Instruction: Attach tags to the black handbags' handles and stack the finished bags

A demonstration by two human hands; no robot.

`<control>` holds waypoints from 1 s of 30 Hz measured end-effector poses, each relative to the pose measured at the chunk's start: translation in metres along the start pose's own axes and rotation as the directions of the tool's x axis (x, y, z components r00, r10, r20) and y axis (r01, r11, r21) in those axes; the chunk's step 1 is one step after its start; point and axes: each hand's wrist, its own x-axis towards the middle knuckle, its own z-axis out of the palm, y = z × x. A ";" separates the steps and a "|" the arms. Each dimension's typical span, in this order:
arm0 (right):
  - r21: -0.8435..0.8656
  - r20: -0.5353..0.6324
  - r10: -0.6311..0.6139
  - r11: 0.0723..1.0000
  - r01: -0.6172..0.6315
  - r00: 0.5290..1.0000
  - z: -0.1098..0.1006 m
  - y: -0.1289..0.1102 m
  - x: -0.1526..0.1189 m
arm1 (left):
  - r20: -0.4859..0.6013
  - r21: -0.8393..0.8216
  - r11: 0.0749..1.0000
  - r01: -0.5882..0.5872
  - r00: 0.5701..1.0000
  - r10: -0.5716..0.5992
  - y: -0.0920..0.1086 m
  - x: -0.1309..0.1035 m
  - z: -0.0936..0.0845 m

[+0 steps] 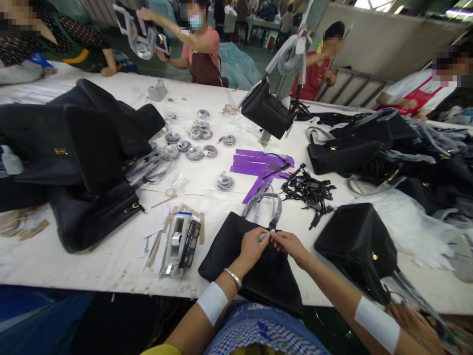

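In the head view, a black bag (258, 268) is lying on the white table (129, 266) directly in front of the person, and its near edge is reaching the table's near edge. Its handles (276, 207), covered in clear wrapping, are standing up and leaning toward the far side. The left hand (254, 246) is resting over the top of the bag and pinching a small whitish piece (272, 230) at the lower end of a handle. The right hand (290, 244) is meeting it there, its thumb and fingers closing narrowly on the same piece, which is too small to make out.

To the left of the bag, a tape dispenser (177, 244) is standing on strips of card, and large black bags (88, 148) are piling up farther left. Beyond the handles, purple strips (249, 162) are lying flat, with grey coils (195, 133) scattering behind and a heap of short black straps (308, 192) sitting to their right. A boxy black bag (356, 236) is lying to the right of the right hand. Across the table, a masked person (203, 49) is holding up wrapped items.
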 end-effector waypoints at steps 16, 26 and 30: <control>0.103 0.016 0.099 0.990 -0.100 0.995 0.004 0.007 0.003 | 0.019 -0.012 0.999 -0.037 0.999 0.037 -0.001 -0.003 0.001; 0.052 0.005 -0.007 0.999 0.007 1.000 0.001 0.029 -0.005 | 0.166 -0.282 0.879 0.384 0.922 -0.349 -0.013 -0.004 0.008; 0.042 -0.027 -0.123 0.991 0.124 0.992 0.008 0.036 -0.002 | 0.269 -0.426 0.763 0.486 0.874 -0.405 -0.016 -0.006 0.006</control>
